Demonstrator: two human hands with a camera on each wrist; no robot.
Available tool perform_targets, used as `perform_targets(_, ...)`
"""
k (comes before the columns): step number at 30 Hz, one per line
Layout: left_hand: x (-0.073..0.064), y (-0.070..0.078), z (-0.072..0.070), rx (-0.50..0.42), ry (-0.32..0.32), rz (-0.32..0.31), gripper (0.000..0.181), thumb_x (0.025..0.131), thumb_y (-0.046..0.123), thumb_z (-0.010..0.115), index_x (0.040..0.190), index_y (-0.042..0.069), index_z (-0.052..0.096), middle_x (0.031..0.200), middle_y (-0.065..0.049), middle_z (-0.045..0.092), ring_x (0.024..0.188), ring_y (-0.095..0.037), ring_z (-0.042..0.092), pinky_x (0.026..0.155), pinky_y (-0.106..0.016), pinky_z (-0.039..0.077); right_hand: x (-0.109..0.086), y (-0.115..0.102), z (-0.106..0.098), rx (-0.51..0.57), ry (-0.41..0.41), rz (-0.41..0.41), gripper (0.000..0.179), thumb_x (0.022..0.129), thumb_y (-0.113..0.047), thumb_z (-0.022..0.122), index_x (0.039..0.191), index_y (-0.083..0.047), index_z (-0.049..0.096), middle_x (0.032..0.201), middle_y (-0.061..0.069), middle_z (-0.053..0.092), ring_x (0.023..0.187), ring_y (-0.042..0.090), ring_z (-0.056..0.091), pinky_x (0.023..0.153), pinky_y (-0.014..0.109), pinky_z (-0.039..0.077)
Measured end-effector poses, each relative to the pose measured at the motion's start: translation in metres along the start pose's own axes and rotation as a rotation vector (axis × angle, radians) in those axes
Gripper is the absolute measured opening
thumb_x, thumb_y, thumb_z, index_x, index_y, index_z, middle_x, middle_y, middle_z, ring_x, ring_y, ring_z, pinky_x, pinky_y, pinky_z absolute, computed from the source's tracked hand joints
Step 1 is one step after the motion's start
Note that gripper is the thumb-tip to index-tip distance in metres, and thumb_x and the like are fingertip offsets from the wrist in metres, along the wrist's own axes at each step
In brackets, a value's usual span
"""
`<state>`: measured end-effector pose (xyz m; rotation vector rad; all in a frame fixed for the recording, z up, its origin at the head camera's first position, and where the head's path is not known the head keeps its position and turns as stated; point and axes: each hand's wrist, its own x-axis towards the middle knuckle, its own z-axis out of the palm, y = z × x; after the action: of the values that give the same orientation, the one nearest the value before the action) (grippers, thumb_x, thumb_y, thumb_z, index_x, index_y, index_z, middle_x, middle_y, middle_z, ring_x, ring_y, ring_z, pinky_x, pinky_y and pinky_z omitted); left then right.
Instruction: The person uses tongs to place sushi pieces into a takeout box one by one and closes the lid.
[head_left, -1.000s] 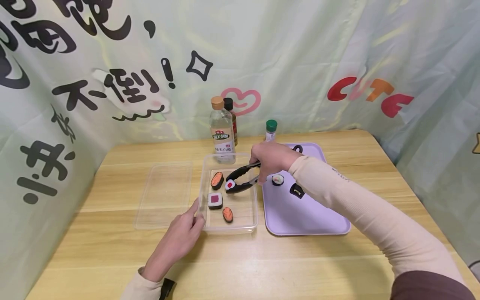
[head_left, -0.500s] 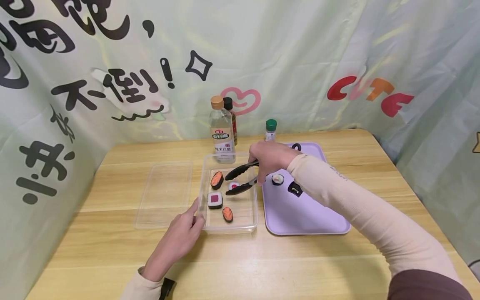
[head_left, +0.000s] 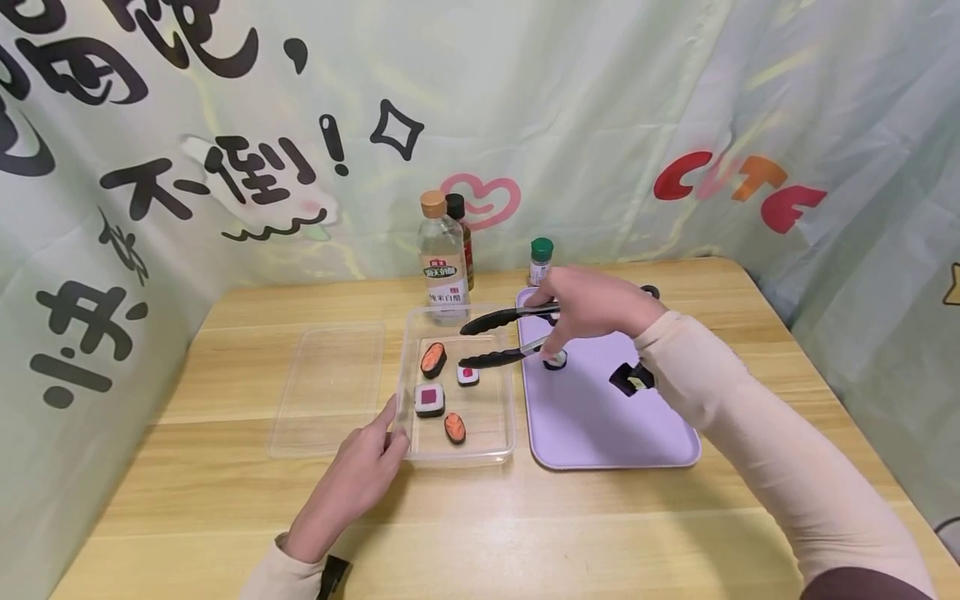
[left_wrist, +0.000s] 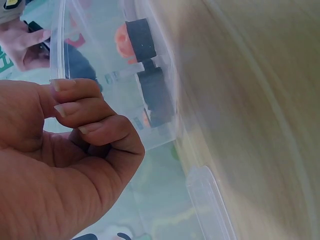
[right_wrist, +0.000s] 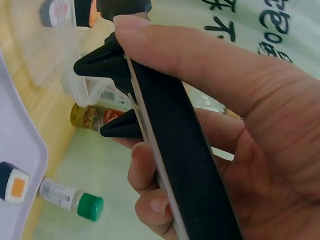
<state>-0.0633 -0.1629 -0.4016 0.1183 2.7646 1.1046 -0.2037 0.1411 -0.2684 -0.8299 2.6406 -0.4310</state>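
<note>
My right hand grips black-tipped tongs, their jaws apart with nothing between them. The tongs reach over the right wall of a clear plastic container. Inside it lie a small sushi roll with a red centre, a larger square sushi roll and two orange-topped sushi pieces, one at the back, one at the front. My left hand holds the container's left wall, fingers curled at the rim in the left wrist view.
On the purple tray sit a round sushi roll and an orange-centred roll. A vinegar bottle, a dark-capped bottle and a green-capped shaker stand behind. A clear lid lies left.
The tongs have opened and let go of the red-centred sushi roll, which now rests in the container. My right hand has drawn them back to the right. The left hand stays put.
</note>
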Motion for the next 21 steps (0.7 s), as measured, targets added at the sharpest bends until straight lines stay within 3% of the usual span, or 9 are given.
perform_targets(9, 0.001, 0.000, 0.000, 0.007, 0.003, 0.011, 0.059, 0.102, 0.012, 0.044, 0.157, -0.003, 0.028, 0.055, 0.009, 0.031, 0.048, -0.006, 0.027, 0.046, -0.024, 0.029, -0.031, 0.028, 0.002, 0.074, 0.053, 0.057, 0.066, 0.070, -0.026, 0.093, 0.126, -0.001, 0.071, 0.128, 0.015, 0.067, 0.107, 0.022, 0.064, 0.079, 0.038, 0.047)
perform_targets(11, 0.000, 0.000, 0.000, 0.003, -0.001, 0.010, 0.059, 0.102, 0.013, 0.044, 0.157, -0.002, 0.028, 0.055, 0.009, 0.031, 0.048, -0.006, 0.027, 0.046, -0.024, 0.030, -0.038, 0.036, 0.005, 0.103, 0.063, 0.078, 0.066, 0.070, -0.024, 0.093, 0.127, -0.001, 0.070, 0.129, 0.017, 0.066, 0.093, 0.020, 0.065, 0.076, 0.038, 0.047)
perform_targets(13, 0.000, 0.000, -0.001, -0.002, -0.004, 0.007, 0.059, 0.103, 0.013, 0.044, 0.158, -0.002, 0.027, 0.054, 0.009, 0.032, 0.047, -0.006, 0.028, 0.046, -0.024, 0.030, -0.044, 0.044, 0.009, 0.135, 0.075, 0.096, 0.066, 0.070, -0.022, 0.093, 0.128, 0.000, 0.070, 0.129, 0.019, 0.066, 0.069, 0.016, 0.057, 0.072, 0.037, 0.046)
perform_targets(17, 0.000, 0.001, -0.001, -0.004, -0.009, -0.003, 0.060, 0.103, 0.014, 0.044, 0.158, -0.001, 0.026, 0.054, 0.008, 0.032, 0.047, -0.006, 0.028, 0.046, -0.024, 0.030, -0.056, 0.060, 0.017, 0.170, 0.117, 0.107, 0.065, 0.069, -0.019, 0.093, 0.127, 0.000, 0.070, 0.124, 0.023, 0.067, 0.058, 0.016, 0.032, 0.066, 0.036, 0.042)
perform_targets(19, 0.000, 0.001, -0.001, -0.002, -0.008, -0.005, 0.060, 0.103, 0.014, 0.044, 0.158, 0.000, 0.026, 0.055, 0.008, 0.032, 0.048, -0.006, 0.028, 0.046, -0.024, 0.030, -0.062, 0.067, 0.020, 0.185, 0.130, 0.123, 0.066, 0.069, -0.019, 0.092, 0.127, 0.001, 0.070, 0.102, 0.020, 0.073, 0.057, 0.015, 0.028, 0.062, 0.035, 0.039)
perform_targets(21, 0.000, 0.001, -0.001, -0.004, -0.010, -0.007, 0.060, 0.103, 0.014, 0.044, 0.158, 0.000, 0.026, 0.055, 0.009, 0.032, 0.048, -0.006, 0.028, 0.046, -0.024, 0.030, -0.066, 0.073, 0.024, 0.203, 0.134, 0.155, 0.067, 0.069, -0.019, 0.093, 0.128, 0.000, 0.069, 0.070, 0.006, 0.063, 0.055, 0.014, 0.025, 0.057, 0.033, 0.036)
